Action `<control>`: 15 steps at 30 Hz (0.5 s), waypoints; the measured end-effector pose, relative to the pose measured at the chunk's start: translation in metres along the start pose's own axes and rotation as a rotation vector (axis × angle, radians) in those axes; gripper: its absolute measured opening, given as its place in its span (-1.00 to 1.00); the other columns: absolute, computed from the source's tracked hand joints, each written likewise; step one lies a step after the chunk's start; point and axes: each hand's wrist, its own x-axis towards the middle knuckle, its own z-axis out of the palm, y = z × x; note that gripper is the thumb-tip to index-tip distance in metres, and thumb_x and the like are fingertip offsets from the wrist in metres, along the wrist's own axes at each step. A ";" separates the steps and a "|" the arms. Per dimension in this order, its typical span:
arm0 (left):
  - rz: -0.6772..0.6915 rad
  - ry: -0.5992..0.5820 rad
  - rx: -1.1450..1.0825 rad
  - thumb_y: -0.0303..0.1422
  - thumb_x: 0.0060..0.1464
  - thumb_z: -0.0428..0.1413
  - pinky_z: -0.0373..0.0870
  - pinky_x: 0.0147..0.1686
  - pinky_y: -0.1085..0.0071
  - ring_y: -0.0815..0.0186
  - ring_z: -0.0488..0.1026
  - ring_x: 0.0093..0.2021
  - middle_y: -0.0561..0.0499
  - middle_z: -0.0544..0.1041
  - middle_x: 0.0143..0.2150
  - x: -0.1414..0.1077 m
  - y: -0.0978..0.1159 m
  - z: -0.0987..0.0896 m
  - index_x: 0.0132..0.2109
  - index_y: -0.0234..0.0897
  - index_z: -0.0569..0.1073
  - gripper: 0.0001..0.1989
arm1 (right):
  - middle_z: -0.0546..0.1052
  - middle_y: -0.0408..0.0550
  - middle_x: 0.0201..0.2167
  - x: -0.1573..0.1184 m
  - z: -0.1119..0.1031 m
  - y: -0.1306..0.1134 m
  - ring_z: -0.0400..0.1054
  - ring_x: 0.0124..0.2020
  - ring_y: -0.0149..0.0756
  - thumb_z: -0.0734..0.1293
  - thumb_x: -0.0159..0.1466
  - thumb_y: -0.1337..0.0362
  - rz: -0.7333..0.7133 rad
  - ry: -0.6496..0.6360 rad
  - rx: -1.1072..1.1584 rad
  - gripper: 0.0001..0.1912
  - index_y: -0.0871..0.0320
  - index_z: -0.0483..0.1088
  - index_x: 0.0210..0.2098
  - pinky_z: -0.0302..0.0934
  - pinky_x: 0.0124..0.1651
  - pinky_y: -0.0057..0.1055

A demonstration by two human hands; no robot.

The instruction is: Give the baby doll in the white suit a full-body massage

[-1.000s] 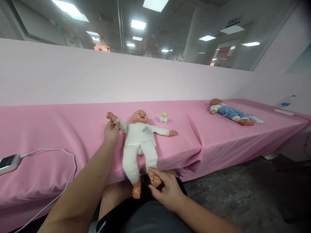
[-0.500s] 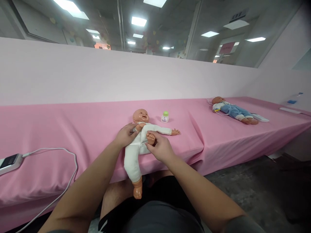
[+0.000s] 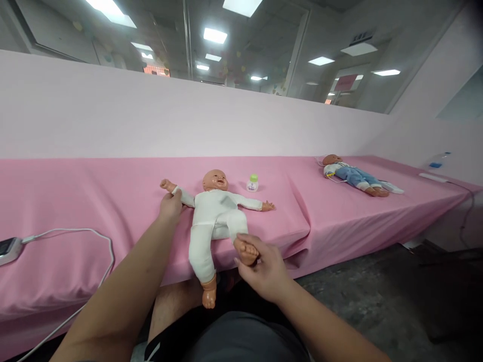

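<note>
A baby doll (image 3: 216, 205) with a white cloth body lies on its back on the pink-covered table, head away from me. My left hand (image 3: 171, 203) is closed around the doll's arm on the left, near its wrist, and that arm is stretched out sideways. Gripped by my right hand (image 3: 266, 264) is the doll's foot on the right, its sole and toes showing between thumb and fingers, with the knee bent. The doll's other leg hangs over the table edge. Beside the doll's head stands a small bottle (image 3: 252, 183) with a green cap.
A second doll (image 3: 354, 175) in blue trousers lies farther right on the pink cloth (image 3: 94, 191). A white device (image 3: 10, 250) with a cable sits at the left. At the far right are a clear bottle (image 3: 439, 161) and a white strip (image 3: 433, 177).
My left hand has swung the doll's arm from across its chest out to the left. My right hand has drawn the foot from the belly down towards me, straightening the leg somewhat.
</note>
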 end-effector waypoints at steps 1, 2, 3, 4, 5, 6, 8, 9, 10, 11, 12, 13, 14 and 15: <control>-0.073 0.028 -0.033 -0.15 0.30 0.09 0.56 -0.16 0.16 0.06 0.60 -0.07 -0.31 0.55 0.01 0.003 0.001 -0.002 0.13 -0.34 0.39 -0.60 | 0.65 -0.09 -0.06 -0.010 -0.001 0.001 0.60 -0.14 -0.26 0.41 0.22 0.34 -0.010 -0.022 -0.022 -0.48 0.02 0.43 0.18 0.49 -0.05 -0.38; -0.124 0.043 -0.056 -0.17 0.33 0.05 0.56 -0.15 0.15 0.06 0.59 -0.04 -0.33 0.54 0.03 0.004 0.002 -0.003 0.16 -0.36 0.36 -0.60 | 0.65 -0.11 -0.09 -0.018 -0.001 0.003 0.60 -0.18 -0.27 0.41 0.21 0.35 -0.019 -0.043 -0.045 -0.47 0.01 0.43 0.18 0.49 -0.08 -0.39; -0.152 0.048 -0.072 -0.18 0.36 0.02 0.56 -0.13 0.14 0.06 0.58 -0.02 -0.34 0.53 0.04 0.005 0.004 -0.004 0.18 -0.39 0.34 -0.59 | 0.66 -0.13 -0.12 -0.026 -0.001 0.006 0.60 -0.21 -0.27 0.40 0.21 0.37 -0.027 -0.063 -0.066 -0.47 -0.01 0.42 0.18 0.47 -0.12 -0.39; -0.169 0.053 -0.087 -0.18 0.37 0.01 0.55 -0.12 0.13 0.05 0.57 -0.02 -0.35 0.52 0.04 0.005 0.005 -0.004 0.19 -0.40 0.34 -0.58 | 0.66 -0.14 -0.15 -0.032 -0.001 0.009 0.59 -0.23 -0.28 0.39 0.21 0.38 -0.035 -0.081 -0.081 -0.46 -0.01 0.41 0.18 0.46 -0.15 -0.40; -0.177 0.060 -0.104 -0.18 0.37 0.02 0.55 -0.12 0.11 0.04 0.57 -0.02 -0.35 0.52 0.03 0.005 0.005 -0.004 0.19 -0.41 0.34 -0.57 | 0.66 -0.15 -0.15 -0.037 -0.001 0.013 0.59 -0.25 -0.29 0.38 0.21 0.39 -0.043 -0.097 -0.089 -0.46 -0.02 0.41 0.17 0.45 -0.16 -0.40; -0.179 0.069 -0.126 -0.17 0.36 0.03 0.54 -0.11 0.10 0.03 0.57 -0.02 -0.35 0.52 0.02 0.005 0.005 -0.003 0.19 -0.41 0.34 -0.57 | 0.65 -0.15 -0.15 -0.041 0.000 0.018 0.58 -0.26 -0.30 0.36 0.20 0.40 -0.049 -0.111 -0.093 -0.47 -0.02 0.40 0.17 0.44 -0.16 -0.40; -0.171 0.082 -0.168 -0.18 0.35 0.06 0.54 -0.12 0.09 0.03 0.57 -0.02 -0.33 0.53 0.01 0.005 0.005 -0.002 0.18 -0.40 0.35 -0.58 | 0.65 -0.14 -0.15 -0.048 0.004 0.028 0.57 -0.25 -0.28 0.35 0.20 0.41 -0.045 -0.140 -0.109 -0.48 -0.01 0.41 0.14 0.43 -0.15 -0.39; -0.162 0.084 -0.181 -0.20 0.35 0.07 0.54 -0.12 0.09 0.03 0.57 -0.03 -0.32 0.53 0.01 0.005 0.005 -0.002 0.17 -0.40 0.36 -0.60 | 0.65 -0.13 -0.15 -0.050 0.006 0.033 0.57 -0.25 -0.27 0.34 0.19 0.41 -0.040 -0.154 -0.120 -0.49 0.00 0.42 0.13 0.43 -0.14 -0.38; -0.152 0.082 -0.188 -0.21 0.34 0.07 0.55 -0.12 0.10 0.03 0.57 -0.03 -0.32 0.53 0.02 0.004 0.004 -0.002 0.16 -0.39 0.36 -0.61 | 0.65 -0.12 -0.17 -0.052 0.010 0.038 0.57 -0.25 -0.26 0.33 0.19 0.42 -0.035 -0.166 -0.132 -0.50 0.01 0.43 0.12 0.43 -0.14 -0.37; -0.141 0.077 -0.189 -0.21 0.34 0.06 0.55 -0.12 0.10 0.03 0.57 -0.03 -0.31 0.53 0.02 0.004 0.004 -0.003 0.16 -0.38 0.36 -0.63 | 0.66 -0.12 -0.18 -0.053 0.013 0.043 0.57 -0.26 -0.25 0.33 0.19 0.42 -0.030 -0.173 -0.143 -0.50 0.02 0.44 0.11 0.43 -0.14 -0.36; -0.128 0.067 -0.185 -0.21 0.34 0.06 0.56 -0.11 0.11 0.04 0.58 -0.02 -0.31 0.53 0.03 0.004 0.003 -0.003 0.15 -0.36 0.36 -0.63 | 0.66 -0.12 -0.19 -0.055 0.015 0.047 0.57 -0.26 -0.24 0.32 0.18 0.42 -0.028 -0.175 -0.148 -0.50 0.02 0.45 0.11 0.44 -0.14 -0.35; -0.106 0.058 -0.171 -0.20 0.34 0.06 0.57 -0.12 0.12 0.04 0.58 -0.02 -0.31 0.53 0.04 0.003 0.003 -0.004 0.14 -0.33 0.36 -0.64 | 0.66 -0.12 -0.19 -0.055 0.017 0.051 0.57 -0.26 -0.24 0.32 0.18 0.42 -0.029 -0.174 -0.145 -0.50 0.02 0.45 0.11 0.44 -0.14 -0.35; -0.068 0.045 -0.140 -0.18 0.33 0.06 0.58 -0.12 0.13 0.03 0.59 -0.01 -0.30 0.53 0.05 0.002 0.002 -0.005 0.13 -0.30 0.37 -0.65 | 0.66 -0.12 -0.18 -0.055 0.018 0.053 0.58 -0.26 -0.23 0.33 0.18 0.41 -0.032 -0.172 -0.134 -0.50 0.02 0.45 0.11 0.45 -0.14 -0.35; -0.003 0.026 -0.080 -0.16 0.33 0.05 0.58 -0.12 0.13 0.03 0.59 -0.01 -0.29 0.54 0.06 0.000 0.002 -0.006 0.12 -0.27 0.37 -0.65 | 0.66 -0.12 -0.17 -0.055 0.019 0.053 0.58 -0.25 -0.24 0.34 0.17 0.41 -0.037 -0.169 -0.120 -0.49 0.02 0.45 0.12 0.45 -0.15 -0.36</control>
